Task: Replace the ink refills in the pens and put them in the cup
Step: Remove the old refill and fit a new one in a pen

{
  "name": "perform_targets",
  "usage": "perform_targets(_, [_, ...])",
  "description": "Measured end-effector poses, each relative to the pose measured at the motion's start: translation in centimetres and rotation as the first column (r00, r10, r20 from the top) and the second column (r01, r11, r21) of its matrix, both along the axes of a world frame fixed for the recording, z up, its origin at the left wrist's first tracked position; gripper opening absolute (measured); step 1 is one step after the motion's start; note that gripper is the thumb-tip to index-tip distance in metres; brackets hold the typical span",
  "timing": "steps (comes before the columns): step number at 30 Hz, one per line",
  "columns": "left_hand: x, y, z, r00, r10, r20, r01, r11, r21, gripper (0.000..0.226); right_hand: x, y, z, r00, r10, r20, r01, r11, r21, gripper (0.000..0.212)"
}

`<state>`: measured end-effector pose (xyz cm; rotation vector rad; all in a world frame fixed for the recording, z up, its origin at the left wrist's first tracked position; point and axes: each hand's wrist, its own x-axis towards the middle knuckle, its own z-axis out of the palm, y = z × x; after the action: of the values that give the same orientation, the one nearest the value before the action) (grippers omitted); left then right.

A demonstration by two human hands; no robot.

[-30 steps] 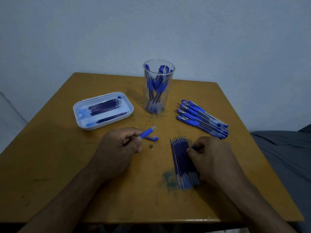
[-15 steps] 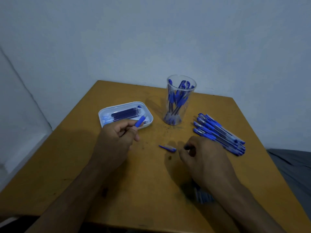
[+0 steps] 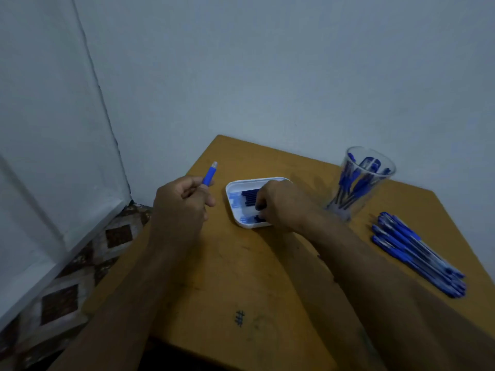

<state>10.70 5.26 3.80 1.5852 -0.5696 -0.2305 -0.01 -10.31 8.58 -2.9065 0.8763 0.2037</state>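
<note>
My left hand grips a blue pen barrel, whose clear end points up and away over the table's left edge. Reaching across into the white tray, my right hand curls its fingertips down onto the dark blue refills and pinches one; the hand hides most of them. The clear cup, with several blue pens inside, stands upright to the right of the tray.
A pile of several blue pens lies on the wooden table at the right. The table's left edge drops to a tiled floor. A pale wall stands close behind.
The view has swung left. My right hand left the table's middle and moved into the tray. My left hand lifted the barrel higher and further left.
</note>
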Motion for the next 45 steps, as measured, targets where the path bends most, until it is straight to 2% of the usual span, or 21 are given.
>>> perform_targets(6, [1.0,0.8,0.1,1.000,-0.003,-0.017,0.003,1.000,-0.010,0.022,2.0,-0.5,-0.4,0.983,0.002,-0.183,-0.005,1.000,-0.014,0.038])
perform_targets(15, [0.6,0.3,0.2,0.998,-0.059,-0.021,0.058,0.998,-0.020,0.022,1.0,-0.6,0.3,0.989,0.092,-0.118,-0.086,0.995,0.053,0.019])
perform_targets(21, [-0.6,-0.4,0.3,0.987,-0.153,0.039,0.153,0.988,-0.006,0.027,-0.5,-0.3,1.0,0.996,0.089,0.014,-0.089,0.996,-0.020,0.012])
perform_targets(24, [-1.7,-1.3,0.1,0.977,-0.199,0.078,0.201,0.980,-0.007,0.031,-2.3,-0.5,1.7,0.985,0.150,0.080,-0.144,0.987,-0.071,0.013])
perform_targets(26, [-2.7,-2.1,0.0,0.967,-0.236,0.093,0.237,0.971,-0.004,0.029,-4.1,-0.7,2.5,0.970,0.181,0.160,-0.184,0.983,0.000,0.012])
perform_targets(29, [-4.6,-3.2,-0.3,0.947,-0.299,0.115,0.297,0.954,0.028,0.027,-7.5,-0.8,3.3,0.945,0.082,0.316,-0.174,0.945,0.276,0.024])
perform_targets(31, [-6.0,-3.7,-0.6,0.924,-0.369,0.105,0.370,0.929,0.006,0.021,-10.0,-1.0,3.3,0.919,-0.023,0.394,-0.147,0.907,0.394,0.024])
perform_targets(37, [-9.4,-4.9,-1.1,0.871,-0.481,0.097,0.478,0.877,0.057,0.020,-15.6,-1.6,0.6,0.761,-0.252,0.597,-0.061,0.889,0.453,0.005])
perform_targets(40, [-10.9,-5.2,-1.4,0.853,-0.516,0.083,0.510,0.856,0.085,0.023,-17.3,-1.4,-0.7,0.680,-0.305,0.667,-0.067,0.880,0.471,0.009])
perform_targets(45, [-12.7,-5.7,-1.6,0.822,-0.560,0.102,0.539,0.824,0.176,0.024,-19.7,-1.3,-2.1,0.474,-0.544,0.692,-0.053,0.767,0.639,0.017])
